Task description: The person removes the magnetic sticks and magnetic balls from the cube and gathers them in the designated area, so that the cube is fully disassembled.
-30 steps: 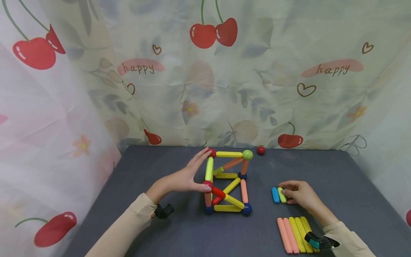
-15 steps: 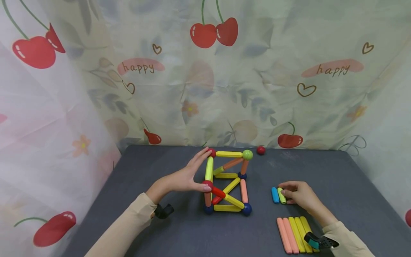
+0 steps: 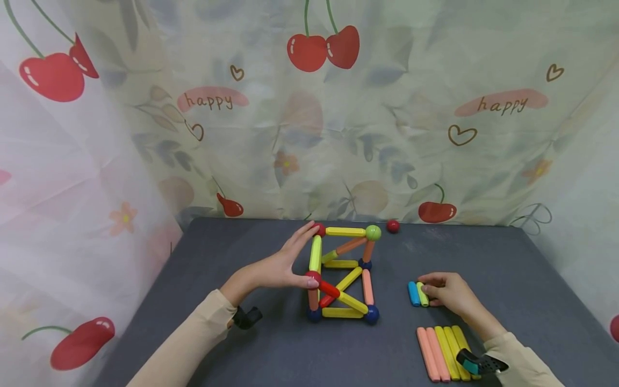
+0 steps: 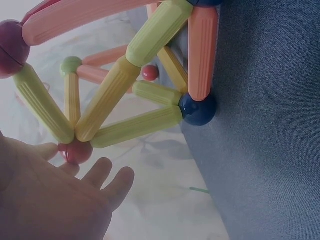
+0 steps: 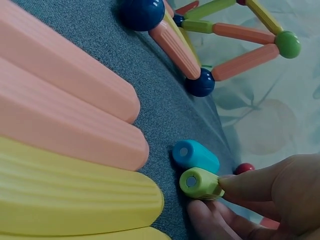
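A frame of magnetic rods and balls stands on the dark table, with red balls (image 3: pixel 313 279), blue balls (image 3: pixel 372 314) and a green ball (image 3: pixel 373 233) at its corners. My left hand (image 3: pixel 271 271) spans its left side, fingers straight, thumb on the nearer upper red ball and fingertips at the farther red ball (image 4: pixel 76 151). To the right, my right hand (image 3: pixel 452 293) pinches a short light-green magnetic rod (image 5: pixel 198 183) between thumb and fingers. A short blue magnetic rod (image 5: pixel 195 155) lies alongside it, its side close against the green one.
Long pink rods (image 3: pixel 432 355) and yellow rods (image 3: pixel 450 352) lie in a row near the front right, partly under my right wrist. A loose red ball (image 3: pixel 393 226) sits at the table's back edge, before a printed cloth (image 3: pixel 387 134).
The short green rod and the short blue rod have slid slightly left with my right hand. My left hand and the frame stay where they were.
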A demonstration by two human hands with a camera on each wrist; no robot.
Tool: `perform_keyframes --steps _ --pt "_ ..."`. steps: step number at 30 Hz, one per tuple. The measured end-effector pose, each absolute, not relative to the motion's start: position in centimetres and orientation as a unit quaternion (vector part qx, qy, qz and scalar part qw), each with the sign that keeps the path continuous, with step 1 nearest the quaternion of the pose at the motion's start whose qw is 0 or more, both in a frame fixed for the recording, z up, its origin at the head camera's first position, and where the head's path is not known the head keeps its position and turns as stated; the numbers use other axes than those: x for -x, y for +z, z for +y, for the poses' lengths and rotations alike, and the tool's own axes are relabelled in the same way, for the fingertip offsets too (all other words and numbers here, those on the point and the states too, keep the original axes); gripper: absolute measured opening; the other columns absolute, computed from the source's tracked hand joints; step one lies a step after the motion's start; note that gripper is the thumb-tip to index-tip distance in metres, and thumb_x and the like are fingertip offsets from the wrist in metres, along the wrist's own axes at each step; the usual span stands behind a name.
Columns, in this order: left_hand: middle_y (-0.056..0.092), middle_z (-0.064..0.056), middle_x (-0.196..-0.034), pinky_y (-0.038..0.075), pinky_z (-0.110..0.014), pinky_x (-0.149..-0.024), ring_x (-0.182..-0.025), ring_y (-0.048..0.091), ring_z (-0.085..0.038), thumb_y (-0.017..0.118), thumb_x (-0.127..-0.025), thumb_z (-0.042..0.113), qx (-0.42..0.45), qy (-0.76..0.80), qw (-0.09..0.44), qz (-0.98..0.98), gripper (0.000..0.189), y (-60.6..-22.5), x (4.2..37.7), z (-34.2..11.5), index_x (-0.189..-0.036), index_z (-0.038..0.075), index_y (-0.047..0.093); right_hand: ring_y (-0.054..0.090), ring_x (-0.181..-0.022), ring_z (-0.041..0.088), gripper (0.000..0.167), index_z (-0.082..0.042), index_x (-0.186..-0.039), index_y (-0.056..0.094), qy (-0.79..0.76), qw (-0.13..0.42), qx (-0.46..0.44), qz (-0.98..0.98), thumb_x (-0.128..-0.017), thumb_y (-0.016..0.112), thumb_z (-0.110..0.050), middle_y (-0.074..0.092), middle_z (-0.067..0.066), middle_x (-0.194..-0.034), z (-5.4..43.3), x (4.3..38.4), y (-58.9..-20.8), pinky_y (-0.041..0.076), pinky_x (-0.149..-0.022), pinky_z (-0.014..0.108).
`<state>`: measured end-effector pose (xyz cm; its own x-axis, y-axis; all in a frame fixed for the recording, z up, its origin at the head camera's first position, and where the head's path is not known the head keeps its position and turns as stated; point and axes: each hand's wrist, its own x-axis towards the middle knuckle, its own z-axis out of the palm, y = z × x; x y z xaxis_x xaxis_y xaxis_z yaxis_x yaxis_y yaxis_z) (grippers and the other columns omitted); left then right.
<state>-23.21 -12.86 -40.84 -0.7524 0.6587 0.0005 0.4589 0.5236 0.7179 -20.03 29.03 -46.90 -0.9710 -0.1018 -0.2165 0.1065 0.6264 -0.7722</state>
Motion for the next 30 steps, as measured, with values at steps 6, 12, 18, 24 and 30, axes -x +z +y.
perform_keyframes --steps 6,12,18,24,30 --pt "-0.019 0.028 -0.161 0.022 -0.069 -0.116 -0.156 -0.003 -0.024 0.068 -0.078 0.071 -0.325 0.365 0.138 0.861 0.111 -40.81 23.25 -12.83 -0.157 0.044 -0.006 0.064 -0.087 0.013 0.033 0.005 -0.127 0.062 -0.429 0.121 0.001 0.895 -0.098 0.059 -0.010 0.067 0.022 -0.118 29.01 20.23 -46.99 0.059 -0.069 0.029" --pt "-0.019 0.028 -0.160 0.023 -0.068 -0.116 -0.156 -0.003 -0.024 0.067 -0.077 0.072 -0.325 0.365 0.137 0.862 0.112 -40.72 23.26 -12.78 -0.157 0.043 -0.006 0.062 -0.087 0.014 0.033 0.005 -0.127 0.063 -0.426 0.119 0.008 0.897 -0.097 0.060 -0.010 0.068 0.020 -0.114 29.01 20.23 -46.96 0.059 -0.068 0.029" --pt "-0.019 0.027 -0.161 0.022 -0.069 -0.116 -0.156 -0.003 -0.024 0.067 -0.077 0.072 -0.326 0.364 0.137 0.862 0.112 -40.88 23.25 -12.79 -0.157 0.043 -0.006 0.062 -0.088 0.015 0.032 0.004 -0.126 0.064 -0.426 0.121 0.009 0.897 -0.098 0.059 -0.011 0.068 0.020 -0.115 29.01 20.20 -47.03 0.059 -0.068 0.030" --pt "-0.019 0.027 -0.161 0.023 -0.069 -0.115 -0.156 -0.003 -0.025 0.067 -0.077 0.073 -0.331 0.365 0.133 0.860 0.111 -40.97 23.27 -12.84 -0.157 0.042 -0.004 0.062 -0.089 0.015 0.033 0.003 -0.127 0.064 -0.430 0.123 0.006 0.895 -0.099 0.057 -0.013 0.068 0.019 -0.115 29.09 20.22 -46.99 0.059 -0.069 0.030" --pt "-0.019 0.027 -0.161 0.022 -0.069 -0.116 -0.156 -0.003 -0.025 0.066 -0.077 0.073 -0.328 0.366 0.136 0.861 0.112 -40.95 23.32 -12.82 -0.157 0.043 -0.006 0.062 -0.088 0.016 0.034 0.004 -0.128 0.063 -0.430 0.121 0.007 0.895 -0.100 0.056 -0.016 0.069 0.018 -0.111 29.23 20.38 -46.99 0.058 -0.068 0.029"
